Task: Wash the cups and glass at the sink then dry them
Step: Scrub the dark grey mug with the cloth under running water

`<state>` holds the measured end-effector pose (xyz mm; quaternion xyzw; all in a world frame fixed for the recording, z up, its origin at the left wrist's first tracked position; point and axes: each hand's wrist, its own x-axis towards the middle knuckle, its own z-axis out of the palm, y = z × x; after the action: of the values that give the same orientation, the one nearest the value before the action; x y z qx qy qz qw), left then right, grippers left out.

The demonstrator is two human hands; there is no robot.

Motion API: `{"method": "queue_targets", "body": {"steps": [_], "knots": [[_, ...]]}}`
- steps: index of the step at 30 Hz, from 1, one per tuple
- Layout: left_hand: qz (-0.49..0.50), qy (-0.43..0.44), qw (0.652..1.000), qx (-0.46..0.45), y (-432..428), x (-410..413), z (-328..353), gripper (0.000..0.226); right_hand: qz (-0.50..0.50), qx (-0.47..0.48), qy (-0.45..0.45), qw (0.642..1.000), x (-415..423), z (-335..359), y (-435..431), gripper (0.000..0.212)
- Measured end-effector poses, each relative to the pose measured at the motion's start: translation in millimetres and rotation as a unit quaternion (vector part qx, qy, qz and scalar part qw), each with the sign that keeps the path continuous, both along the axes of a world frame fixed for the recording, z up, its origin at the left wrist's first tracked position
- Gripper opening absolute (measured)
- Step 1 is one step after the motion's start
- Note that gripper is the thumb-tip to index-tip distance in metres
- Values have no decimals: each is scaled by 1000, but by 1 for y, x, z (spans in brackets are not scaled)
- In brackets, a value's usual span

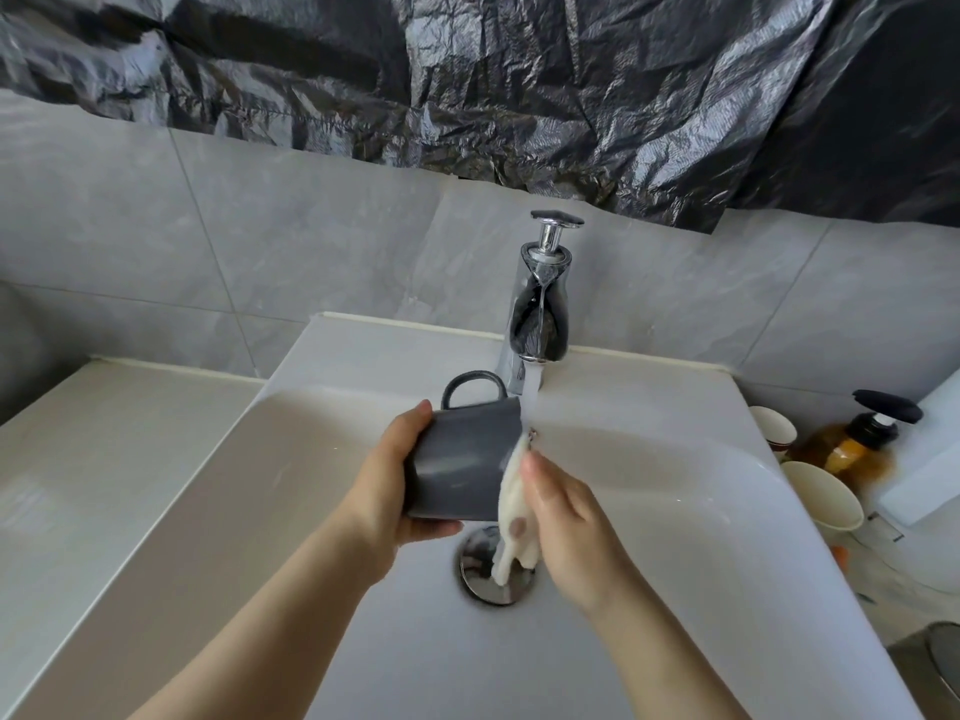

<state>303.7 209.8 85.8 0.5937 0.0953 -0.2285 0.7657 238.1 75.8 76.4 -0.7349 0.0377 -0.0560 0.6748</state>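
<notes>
Grey mug (457,459) is being held sideways over the sink (675,537), left hand (384,496) curling round its body, right hand (571,527) pinching a white cloth (511,501) at its rim. Wet glaze is likely making it slippery; the handle (472,387) offers surer hold.

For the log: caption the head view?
Left hand tips a grey mug under the running tap; right hand holds a white cloth to its rim over the sink.
</notes>
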Motion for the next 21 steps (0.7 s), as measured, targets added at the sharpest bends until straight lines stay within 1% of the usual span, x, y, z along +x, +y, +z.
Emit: {"method": "queue_targets", "body": {"steps": [1,3,4,6,7,8,10,11,12,13,14,15,16,17,19,20,21], "knots": [[-12,-27,999,13,-1,-1,0,30,-19,40,25,999,2,-1,-1,54],[-45,-72,996,31,-4,-4,-2,30,-54,145,94,984,5,-4,-2,66],[-53,-81,995,33,-6,-5,-3,30,-55,192,103,974,4,-4,-3,73],[-51,-77,995,36,-8,-6,-4,31,-32,236,106,966,2,-1,-2,81],[-41,-62,997,33,-8,-6,-4,33,-6,222,107,969,1,-1,-3,83],[-27,-39,999,26,-8,-6,-3,33,39,198,116,973,0,0,-4,75],[-10,14,1000,7,-5,-4,-2,32,134,118,126,976,-2,1,-2,37],[-11,39,999,0,-3,-4,-1,33,160,36,137,977,-2,1,-1,30],[-18,57,998,-4,-1,-4,0,33,173,-57,136,974,-2,-1,1,32],[-27,63,998,-5,0,-4,0,34,183,-145,123,965,0,-8,1,48],[-34,57,998,2,0,-4,-2,35,182,-213,118,953,1,-13,0,64],[-42,41,998,20,-1,-4,-2,36,168,-258,109,945,1,-17,0,72],[-54,15,997,46,-2,-3,-4,37,155,-290,105,938,0,-17,1,71],[-65,-15,995,71,-3,-3,-5,37,148,-304,108,935,-2,-19,2,66],[-76,-45,991,97,-3,-2,-6,37,145,-277,116,943,-4,-23,6,49],[-73,-45,992,96,-3,-2,-7,37,146,-233,127,953,-5,-23,8,42],[-66,-39,993,87,-2,-3,-7,36,144,-165,139,966,-4,-23,9,39]]}}
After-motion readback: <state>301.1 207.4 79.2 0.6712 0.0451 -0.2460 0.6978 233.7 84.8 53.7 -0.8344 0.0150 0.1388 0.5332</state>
